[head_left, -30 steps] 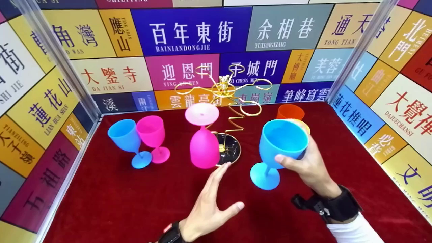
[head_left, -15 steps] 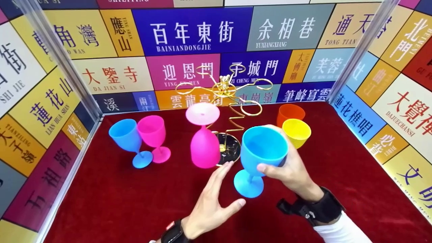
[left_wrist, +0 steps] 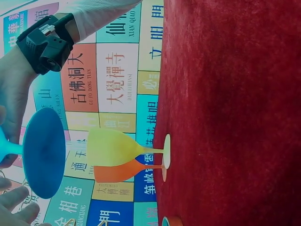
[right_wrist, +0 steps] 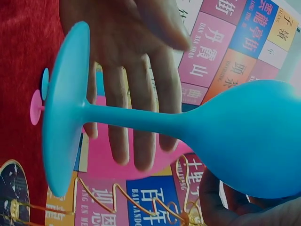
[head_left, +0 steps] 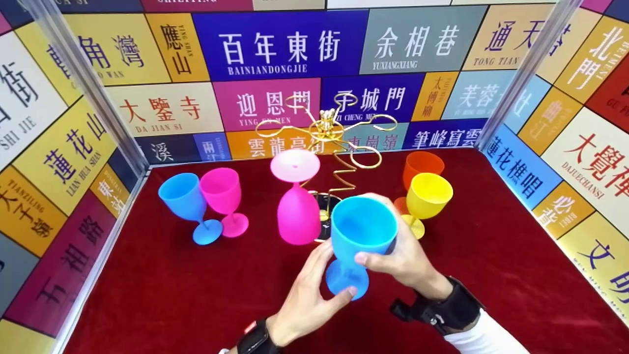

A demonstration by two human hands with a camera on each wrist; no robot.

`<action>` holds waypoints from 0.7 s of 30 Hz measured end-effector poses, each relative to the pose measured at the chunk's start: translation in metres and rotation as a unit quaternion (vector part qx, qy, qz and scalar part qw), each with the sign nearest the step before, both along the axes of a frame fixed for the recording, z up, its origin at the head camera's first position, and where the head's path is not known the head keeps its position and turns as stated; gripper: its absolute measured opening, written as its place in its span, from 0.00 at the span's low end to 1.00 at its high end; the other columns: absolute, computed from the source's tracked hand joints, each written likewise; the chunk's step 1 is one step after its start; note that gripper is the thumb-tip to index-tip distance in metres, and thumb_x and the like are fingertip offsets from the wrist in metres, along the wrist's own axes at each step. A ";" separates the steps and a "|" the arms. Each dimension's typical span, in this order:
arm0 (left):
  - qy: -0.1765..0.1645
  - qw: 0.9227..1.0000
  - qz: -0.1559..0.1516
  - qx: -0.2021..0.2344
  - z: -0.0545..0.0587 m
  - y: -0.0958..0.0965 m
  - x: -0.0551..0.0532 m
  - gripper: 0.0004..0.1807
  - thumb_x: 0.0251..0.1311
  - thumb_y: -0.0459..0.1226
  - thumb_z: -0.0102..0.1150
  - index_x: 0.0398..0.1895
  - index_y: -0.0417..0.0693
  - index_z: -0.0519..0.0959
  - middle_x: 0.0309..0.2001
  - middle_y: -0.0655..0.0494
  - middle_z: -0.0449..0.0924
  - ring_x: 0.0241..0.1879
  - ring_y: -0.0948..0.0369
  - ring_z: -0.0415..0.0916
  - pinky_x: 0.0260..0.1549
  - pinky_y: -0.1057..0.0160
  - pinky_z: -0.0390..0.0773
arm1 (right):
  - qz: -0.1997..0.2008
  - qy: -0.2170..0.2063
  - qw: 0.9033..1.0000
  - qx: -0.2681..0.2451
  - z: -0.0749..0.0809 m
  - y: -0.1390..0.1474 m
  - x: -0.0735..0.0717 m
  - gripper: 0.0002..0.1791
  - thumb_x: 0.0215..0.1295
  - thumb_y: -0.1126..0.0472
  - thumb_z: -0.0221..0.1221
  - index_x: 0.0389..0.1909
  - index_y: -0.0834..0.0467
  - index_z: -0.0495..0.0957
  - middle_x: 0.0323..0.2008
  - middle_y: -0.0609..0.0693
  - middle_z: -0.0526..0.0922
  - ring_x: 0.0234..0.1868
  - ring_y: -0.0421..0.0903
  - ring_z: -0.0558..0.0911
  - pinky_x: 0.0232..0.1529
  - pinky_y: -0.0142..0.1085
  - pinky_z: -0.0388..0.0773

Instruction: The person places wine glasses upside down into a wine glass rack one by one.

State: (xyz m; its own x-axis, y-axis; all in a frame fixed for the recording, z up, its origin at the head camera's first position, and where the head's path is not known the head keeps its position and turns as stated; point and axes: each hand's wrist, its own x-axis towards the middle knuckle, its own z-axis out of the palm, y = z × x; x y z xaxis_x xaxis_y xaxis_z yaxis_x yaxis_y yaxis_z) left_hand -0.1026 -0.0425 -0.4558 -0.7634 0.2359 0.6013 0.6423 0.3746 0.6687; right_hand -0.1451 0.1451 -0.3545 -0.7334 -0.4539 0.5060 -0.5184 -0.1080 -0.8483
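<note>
My right hand (head_left: 410, 255) grips a blue goblet (head_left: 363, 226) around its bowl, holding it with the mouth up and slightly tilted. The goblet's round foot (left_wrist: 44, 153) and thin stem (right_wrist: 134, 117) show in the wrist views. My left hand (head_left: 307, 295) is beside the foot, its fingers extended and its thumb (head_left: 346, 294) overlapping the foot's near edge in the head view. Seen from the right wrist, the left fingers (right_wrist: 141, 117) stay straight behind the stem, not curled round it. Just beyond the left fingertips is an upside-down pink goblet (head_left: 298, 216).
A gold wire stand (head_left: 327, 130) with looped arms rises behind the pink goblet. At left another blue goblet (head_left: 183, 196) and a pink one (head_left: 221, 189) stand upright. A yellow goblet (head_left: 428, 196) and an orange one (head_left: 423, 164) stand right. Printed panels surround the red cloth (head_left: 196, 295).
My right hand has carried the blue goblet leftward and toward me, to the left hand. The yellow goblet at right has come into full view. The left hand has barely moved.
</note>
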 end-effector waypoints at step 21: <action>-0.035 0.999 -0.029 -0.019 -0.016 -0.002 0.005 0.24 0.70 0.45 0.54 0.68 0.66 0.67 0.63 0.68 0.72 0.63 0.65 0.69 0.60 0.59 0.76 | 0.058 0.004 0.998 -0.018 -0.015 -0.016 0.003 0.44 0.51 0.60 0.69 0.69 0.61 0.58 0.60 0.61 0.72 0.58 0.58 0.75 0.56 0.45 0.78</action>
State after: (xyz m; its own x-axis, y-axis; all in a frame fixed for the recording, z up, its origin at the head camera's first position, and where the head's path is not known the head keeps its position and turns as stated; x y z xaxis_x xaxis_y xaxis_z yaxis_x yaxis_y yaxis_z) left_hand -0.0976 -0.0449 -0.4719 -0.7871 0.3032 0.5371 0.6166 0.3644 0.6979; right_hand -0.1423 0.1290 -0.3699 -0.6729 -0.5159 0.5302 -0.5083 -0.1983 -0.8381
